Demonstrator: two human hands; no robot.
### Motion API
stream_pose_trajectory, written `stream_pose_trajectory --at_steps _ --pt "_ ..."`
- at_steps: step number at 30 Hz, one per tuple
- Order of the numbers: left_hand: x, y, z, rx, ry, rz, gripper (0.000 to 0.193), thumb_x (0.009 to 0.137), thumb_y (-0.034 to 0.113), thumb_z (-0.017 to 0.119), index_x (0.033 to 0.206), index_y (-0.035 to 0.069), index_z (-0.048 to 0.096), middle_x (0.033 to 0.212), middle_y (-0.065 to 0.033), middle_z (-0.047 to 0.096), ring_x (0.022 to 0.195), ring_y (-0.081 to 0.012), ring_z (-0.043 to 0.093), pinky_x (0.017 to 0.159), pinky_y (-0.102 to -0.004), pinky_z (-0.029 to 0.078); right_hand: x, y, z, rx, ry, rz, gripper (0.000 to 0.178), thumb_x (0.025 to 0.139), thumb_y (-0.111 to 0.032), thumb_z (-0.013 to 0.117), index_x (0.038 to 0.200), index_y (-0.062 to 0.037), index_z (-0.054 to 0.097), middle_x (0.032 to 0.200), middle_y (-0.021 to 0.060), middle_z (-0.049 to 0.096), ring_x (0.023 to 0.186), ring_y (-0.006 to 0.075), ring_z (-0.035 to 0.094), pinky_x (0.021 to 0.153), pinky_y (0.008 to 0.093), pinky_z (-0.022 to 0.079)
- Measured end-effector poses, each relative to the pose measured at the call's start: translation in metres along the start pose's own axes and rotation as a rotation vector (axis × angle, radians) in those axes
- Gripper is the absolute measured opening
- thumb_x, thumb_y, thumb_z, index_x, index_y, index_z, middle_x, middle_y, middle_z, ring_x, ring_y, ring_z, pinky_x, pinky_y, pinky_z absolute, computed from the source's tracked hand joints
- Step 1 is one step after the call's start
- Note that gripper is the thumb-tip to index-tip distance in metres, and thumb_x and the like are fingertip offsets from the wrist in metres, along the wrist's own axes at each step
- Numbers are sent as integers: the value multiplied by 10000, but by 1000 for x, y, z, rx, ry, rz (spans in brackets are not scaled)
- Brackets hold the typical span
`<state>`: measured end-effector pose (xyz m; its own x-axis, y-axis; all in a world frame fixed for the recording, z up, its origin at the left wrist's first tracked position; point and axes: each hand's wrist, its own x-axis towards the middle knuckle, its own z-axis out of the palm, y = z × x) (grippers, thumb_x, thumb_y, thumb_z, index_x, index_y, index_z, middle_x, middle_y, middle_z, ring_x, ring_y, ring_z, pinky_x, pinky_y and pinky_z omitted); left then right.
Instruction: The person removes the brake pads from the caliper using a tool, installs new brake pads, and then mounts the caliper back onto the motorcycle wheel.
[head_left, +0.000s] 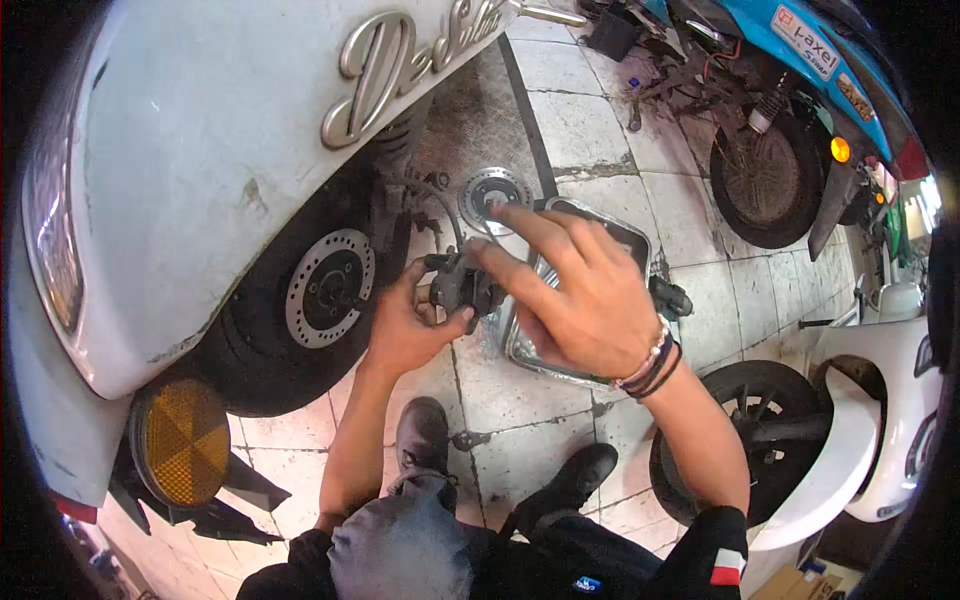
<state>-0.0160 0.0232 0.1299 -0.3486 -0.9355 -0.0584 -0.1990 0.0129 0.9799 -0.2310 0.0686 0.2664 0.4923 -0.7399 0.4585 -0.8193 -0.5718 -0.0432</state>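
Observation:
My left hand is closed around a dark brake caliper, thumb on its near side. A thin hose curves up from the caliper toward the white scooter. Over the caliper's right side, my right hand has its fingers apart and stretched out. One fingertip is at the caliper's upper edge, and I cannot tell whether it touches. Another finger reaches farther up, above a loose perforated brake disc on the floor. To the left of my hands is the scooter's wheel with its mounted brake disc.
A shiny metal tray lies on the tiles, partly under my right hand, with a black part at its right. An orange reflector sticks out at lower left. A blue motorbike and another white scooter stand at right.

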Motion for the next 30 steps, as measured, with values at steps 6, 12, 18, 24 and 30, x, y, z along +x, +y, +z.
stream_pose_trajectory --at_steps 6,12,18,24,30 --pt "-2 -22 -12 -171 -73 -104 779 809 231 844 1434 -22 455 1090 -125 719 960 -151 676 816 -294 542 14 31 24 -323 108 -343 311 830 -223 632 1102 -157 770 1594 82 433 1541 241 283 1295 488 120" --pt "-2 -17 -14 -163 -132 33 878 919 723 549 1384 -21 529 1187 -124 656 1133 -204 581 1007 -384 456 38 41 22 -187 -178 -677 132 751 -180 621 771 -81 706 972 64 685 1147 238 630 1284 452 246" --pt "1 -41 -11 -568 -105 -42 763 950 629 574 1334 -31 564 1193 -101 644 1107 -197 602 989 -355 477 64 34 19 -119 -145 -779 178 681 -256 645 669 -88 701 739 7 636 850 197 622 827 333 481" --pt "2 -9 -3 -948 -237 -152 589 842 221 716 1346 -33 549 1220 -120 660 1096 -231 653 991 -370 521 43 27 27 -108 -369 -694 192 705 -272 665 674 -86 629 670 1 558 798 194 593 739 337 482" --pt "3 -11 -5 -884 -138 -291 599 793 227 676 1317 -42 569 1192 -141 675 1064 -254 671 955 -396 544 40 27 18 -77 -312 -572 179 776 -276 634 744 -104 670 743 14 628 816 183 618 810 319 455"
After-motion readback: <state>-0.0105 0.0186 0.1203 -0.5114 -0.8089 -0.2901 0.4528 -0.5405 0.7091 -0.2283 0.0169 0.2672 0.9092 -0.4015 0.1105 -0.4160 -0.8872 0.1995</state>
